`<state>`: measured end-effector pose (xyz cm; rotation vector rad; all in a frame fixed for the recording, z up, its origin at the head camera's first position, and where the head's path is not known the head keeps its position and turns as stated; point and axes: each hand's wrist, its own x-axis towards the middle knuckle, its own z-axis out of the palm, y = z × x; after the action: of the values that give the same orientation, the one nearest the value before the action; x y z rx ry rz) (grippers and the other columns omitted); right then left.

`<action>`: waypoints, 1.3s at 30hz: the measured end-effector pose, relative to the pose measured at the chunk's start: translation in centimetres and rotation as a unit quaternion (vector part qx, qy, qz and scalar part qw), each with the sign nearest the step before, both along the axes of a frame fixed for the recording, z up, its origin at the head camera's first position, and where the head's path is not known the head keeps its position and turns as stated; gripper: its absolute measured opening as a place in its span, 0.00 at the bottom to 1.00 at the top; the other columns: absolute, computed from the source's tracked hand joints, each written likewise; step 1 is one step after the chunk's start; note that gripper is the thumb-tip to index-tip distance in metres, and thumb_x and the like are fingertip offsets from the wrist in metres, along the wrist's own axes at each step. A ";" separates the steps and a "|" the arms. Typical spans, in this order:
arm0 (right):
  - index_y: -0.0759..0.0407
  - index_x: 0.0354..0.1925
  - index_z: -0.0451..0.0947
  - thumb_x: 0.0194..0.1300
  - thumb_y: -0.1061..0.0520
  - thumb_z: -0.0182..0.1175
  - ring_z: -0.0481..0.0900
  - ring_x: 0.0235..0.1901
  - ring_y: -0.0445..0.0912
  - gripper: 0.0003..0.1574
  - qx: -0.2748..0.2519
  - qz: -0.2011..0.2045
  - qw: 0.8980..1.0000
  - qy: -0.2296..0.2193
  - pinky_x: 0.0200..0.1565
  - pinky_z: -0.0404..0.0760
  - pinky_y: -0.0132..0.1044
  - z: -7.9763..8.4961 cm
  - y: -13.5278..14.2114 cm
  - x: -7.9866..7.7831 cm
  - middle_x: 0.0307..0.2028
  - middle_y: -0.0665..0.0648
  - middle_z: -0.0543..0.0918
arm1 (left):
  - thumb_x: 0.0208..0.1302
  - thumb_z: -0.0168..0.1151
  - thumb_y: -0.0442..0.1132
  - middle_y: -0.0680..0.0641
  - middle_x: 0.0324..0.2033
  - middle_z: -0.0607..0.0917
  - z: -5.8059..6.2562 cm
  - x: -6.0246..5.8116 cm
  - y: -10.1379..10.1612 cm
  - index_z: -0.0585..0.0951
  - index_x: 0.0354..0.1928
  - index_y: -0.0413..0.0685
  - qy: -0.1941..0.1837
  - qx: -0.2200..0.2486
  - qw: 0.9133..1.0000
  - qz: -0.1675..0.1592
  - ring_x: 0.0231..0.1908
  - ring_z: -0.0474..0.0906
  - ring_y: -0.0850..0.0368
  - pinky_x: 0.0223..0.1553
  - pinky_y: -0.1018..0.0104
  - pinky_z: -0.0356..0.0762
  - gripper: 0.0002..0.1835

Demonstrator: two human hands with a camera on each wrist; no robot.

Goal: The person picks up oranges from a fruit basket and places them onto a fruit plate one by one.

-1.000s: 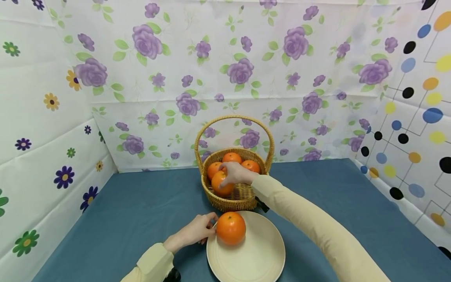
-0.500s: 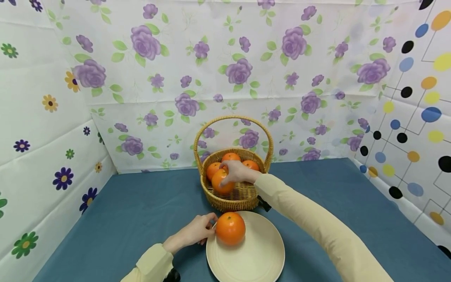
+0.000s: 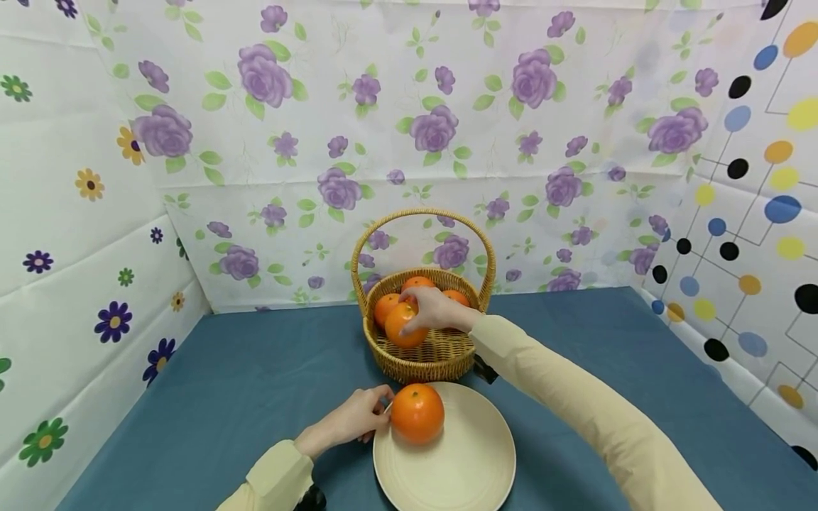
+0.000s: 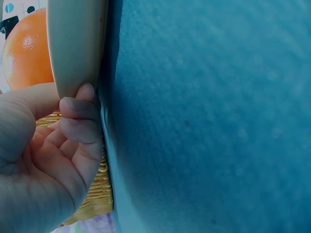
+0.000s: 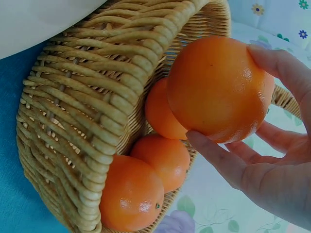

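My right hand (image 3: pixel 436 310) grips an orange (image 3: pixel 405 331) at the wicker basket (image 3: pixel 424 370). In the right wrist view thumb and fingers spread around the held orange (image 5: pixel 218 90), which sits near the rim, in front of other oranges (image 5: pixel 130 194) inside the basket. Nearer to me, my left hand (image 3: pixel 353 417) pinches the left rim of a cream plate (image 3: pixel 476 454). The left wrist view has the thumb over the plate edge (image 4: pixel 75 43) and curled fingers beneath it. Another orange (image 3: pixel 417 414) rests on the plate's left side, close to the left thumb.
The basket's tall arched handle (image 3: pixel 423 211) rises above the oranges. A blue cloth (image 3: pixel 275 369) covers the table. Behind stands a flower-print backdrop (image 3: pixel 434 128), with patterned sheets on the left and right sides.
My right hand has risen very slightly and drifted a little to the right with its orange. The left hand, the plate and the orange on it stay practically where they were.
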<state>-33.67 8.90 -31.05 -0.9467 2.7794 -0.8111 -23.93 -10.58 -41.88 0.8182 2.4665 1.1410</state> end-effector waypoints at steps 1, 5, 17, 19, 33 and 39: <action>0.63 0.54 0.70 0.46 0.53 0.71 0.71 0.41 0.49 0.37 0.000 -0.001 1.000 0.003 0.40 0.72 0.39 0.0 0.0 0.1 0.44 0.57 0.73 | 0.60 0.53 0.29 0.50 0.11 0.72 0.0 0.0 0.0 0.72 0.40 0.42 0.001 0.000 1.000 0.000 0.07 0.64 0.60 0.08 0.68 0.63 0.07; 0.62 0.53 0.70 0.46 0.53 0.71 0.71 0.42 0.49 0.36 -0.001 0.001 1.000 0.011 0.41 0.72 0.40 0.2 0.1 0.3 0.44 0.57 0.74 | 0.59 0.53 0.28 0.50 0.11 0.72 -0.1 0.0 0.0 0.72 0.41 0.41 0.002 0.001 1.000 0.000 0.07 0.64 0.60 0.08 0.68 0.63 0.08; 0.63 0.54 0.70 0.47 0.52 0.71 0.71 0.43 0.49 0.38 -0.007 0.021 0.999 0.024 0.42 0.72 0.39 0.5 0.6 1.3 0.46 0.57 0.74 | 0.59 0.53 0.28 0.50 0.10 0.72 0.0 0.1 0.0 0.72 0.41 0.41 0.000 0.003 1.000 0.000 0.07 0.64 0.59 0.08 0.68 0.63 0.08; 0.62 0.54 0.70 0.47 0.52 0.71 0.72 0.43 0.49 0.38 -0.007 0.018 1.000 0.021 0.41 0.72 0.39 0.6 0.7 1.4 0.46 0.57 0.73 | 0.58 0.53 0.28 0.49 0.10 0.72 0.1 0.1 0.0 0.72 0.41 0.41 0.001 0.003 1.000 0.000 0.07 0.64 0.60 0.08 0.68 0.62 0.08; 0.59 0.55 0.70 0.47 0.52 0.70 0.72 0.42 0.48 0.36 -0.015 0.017 1.000 0.021 0.40 0.73 0.37 1.2 1.3 2.0 0.46 0.57 0.73 | 0.59 0.53 0.28 0.50 0.10 0.71 0.0 0.0 0.0 0.72 0.41 0.40 0.006 0.001 1.000 -0.001 0.07 0.64 0.59 0.08 0.68 0.63 0.08; 0.59 0.55 0.70 0.48 0.52 0.70 0.72 0.41 0.48 0.36 -0.020 0.024 0.999 0.022 0.40 0.72 0.37 1.5 1.6 2.5 0.46 0.57 0.73 | 0.58 0.53 0.27 0.50 0.10 0.71 0.0 -0.1 0.1 0.72 0.41 0.40 0.006 -0.002 1.000 0.000 0.07 0.64 0.60 0.08 0.68 0.63 0.09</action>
<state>-31.17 10.47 -29.55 -1.0455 2.7763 -0.8520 -23.99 -10.52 -41.85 0.8275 2.4771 1.1347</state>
